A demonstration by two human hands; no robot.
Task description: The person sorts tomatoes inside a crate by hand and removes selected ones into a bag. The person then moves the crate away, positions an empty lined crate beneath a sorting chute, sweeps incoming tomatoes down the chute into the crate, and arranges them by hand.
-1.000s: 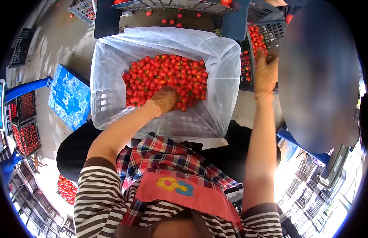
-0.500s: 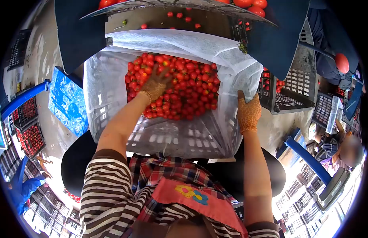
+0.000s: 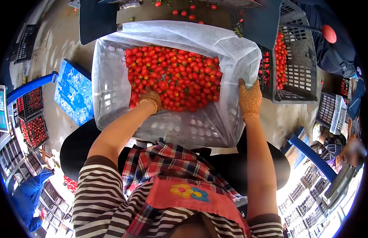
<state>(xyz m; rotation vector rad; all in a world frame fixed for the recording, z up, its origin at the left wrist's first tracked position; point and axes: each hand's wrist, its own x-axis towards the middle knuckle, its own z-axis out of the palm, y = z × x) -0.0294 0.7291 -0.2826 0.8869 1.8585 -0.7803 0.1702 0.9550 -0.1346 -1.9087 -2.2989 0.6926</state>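
A black plastic crate [image 3: 192, 135], draped inside with a thin white liner [image 3: 172, 32], stands in front of me. It holds a broad layer of small red cherry tomatoes [image 3: 176, 75]. My left hand [image 3: 152, 100], in a tan patterned glove, lies at the near left edge of the tomatoes. Its fingers are partly sunk among them, so their grip is hidden. My right hand [image 3: 250, 99], gloved alike, clasps the crate's right rim together with the liner folded over it.
Another crate [image 3: 297, 79] with tomatoes stands at right. Dark panels [image 3: 98, 20] hang beyond my crate. A blue-covered board [image 3: 74, 93] is at left, with stacked tomato crates [image 3: 34, 131] behind it. Loose tomatoes lie on the floor ahead. Other people are at the far left and right.
My left hand has drawn back toward me, from the middle of the tomatoes to their near left edge. The tomatoes lie spread more evenly. My right hand keeps its hold on the rim.
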